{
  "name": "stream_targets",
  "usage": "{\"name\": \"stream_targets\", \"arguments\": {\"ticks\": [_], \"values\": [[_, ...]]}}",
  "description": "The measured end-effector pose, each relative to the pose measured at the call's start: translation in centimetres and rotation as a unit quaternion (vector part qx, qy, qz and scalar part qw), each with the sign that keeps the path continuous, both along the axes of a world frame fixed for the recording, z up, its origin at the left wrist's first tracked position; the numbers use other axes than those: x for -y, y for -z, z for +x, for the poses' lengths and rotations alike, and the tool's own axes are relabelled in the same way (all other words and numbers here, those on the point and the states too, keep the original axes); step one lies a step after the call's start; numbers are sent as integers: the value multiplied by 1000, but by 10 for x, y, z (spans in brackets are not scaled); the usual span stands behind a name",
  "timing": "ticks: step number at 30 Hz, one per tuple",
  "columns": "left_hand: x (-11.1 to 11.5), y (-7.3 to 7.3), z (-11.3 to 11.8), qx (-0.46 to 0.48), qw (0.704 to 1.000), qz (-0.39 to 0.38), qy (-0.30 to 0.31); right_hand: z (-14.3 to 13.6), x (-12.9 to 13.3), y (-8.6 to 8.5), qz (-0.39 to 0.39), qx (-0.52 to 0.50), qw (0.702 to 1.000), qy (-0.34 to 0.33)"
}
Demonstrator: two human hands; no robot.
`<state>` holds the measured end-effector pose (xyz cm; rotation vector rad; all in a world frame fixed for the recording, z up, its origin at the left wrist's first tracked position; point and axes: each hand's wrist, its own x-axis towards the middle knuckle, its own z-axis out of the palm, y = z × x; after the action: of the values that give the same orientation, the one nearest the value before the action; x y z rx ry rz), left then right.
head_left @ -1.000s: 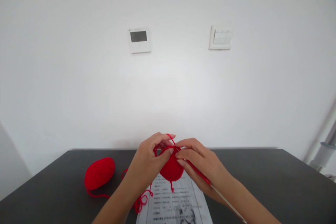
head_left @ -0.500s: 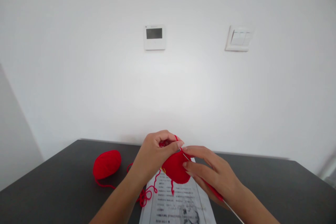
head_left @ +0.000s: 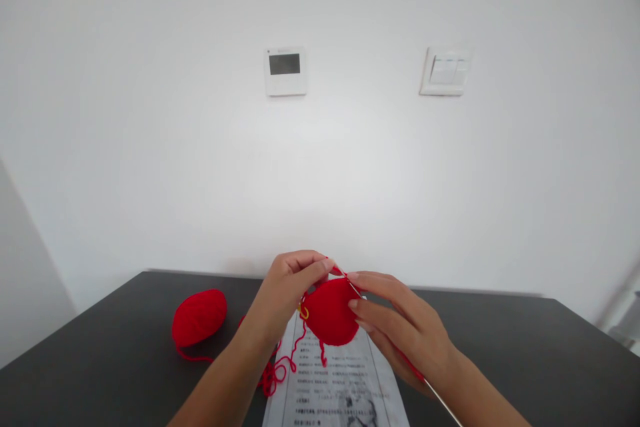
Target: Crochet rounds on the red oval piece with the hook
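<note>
A rounded piece of red knitting (head_left: 331, 312) hangs between my hands over a printed sheet (head_left: 333, 393). My left hand (head_left: 300, 278) pinches its upper left edge near the needle tip, fingers closed. My right hand (head_left: 403, 320) grips a thin needle (head_left: 443, 401) that slants from the upper edge of the knitting down to the bottom right; red stitches lie along it under the palm. A yellow ring-like marker (head_left: 304, 311) sits at the left edge of the knitting. A short red tail dangles below.
A red yarn ball (head_left: 199, 317) rests on the dark table (head_left: 125, 347) at the left, with loose tangled yarn (head_left: 270, 379) beside the sheet. On the white wall behind are a thermostat panel (head_left: 285, 72) and a switch plate (head_left: 445, 72).
My left hand has shifted slightly left and its thumb is nearer the needle tip. The knitting has turned a little, showing more of the yellow marker. The whole view has shifted slightly.
</note>
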<state>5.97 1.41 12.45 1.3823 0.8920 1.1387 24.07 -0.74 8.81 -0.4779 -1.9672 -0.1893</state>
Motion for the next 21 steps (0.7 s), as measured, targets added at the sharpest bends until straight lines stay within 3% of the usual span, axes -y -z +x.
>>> {"name": "stream_targets", "arguments": {"ticks": [4,8,17,21], "values": [[5,-1,3,-76,991,90,-67,0,0,2,-21,10,999,43],[11,-2,4,-191,944,229,-141,1,-1,0,25,58,997,44],[8,6,5,-279,891,335,-126,-2,-3,-1,40,110,992,50],[7,5,3,-288,884,344,-128,0,-5,-1,48,113,990,67]]}}
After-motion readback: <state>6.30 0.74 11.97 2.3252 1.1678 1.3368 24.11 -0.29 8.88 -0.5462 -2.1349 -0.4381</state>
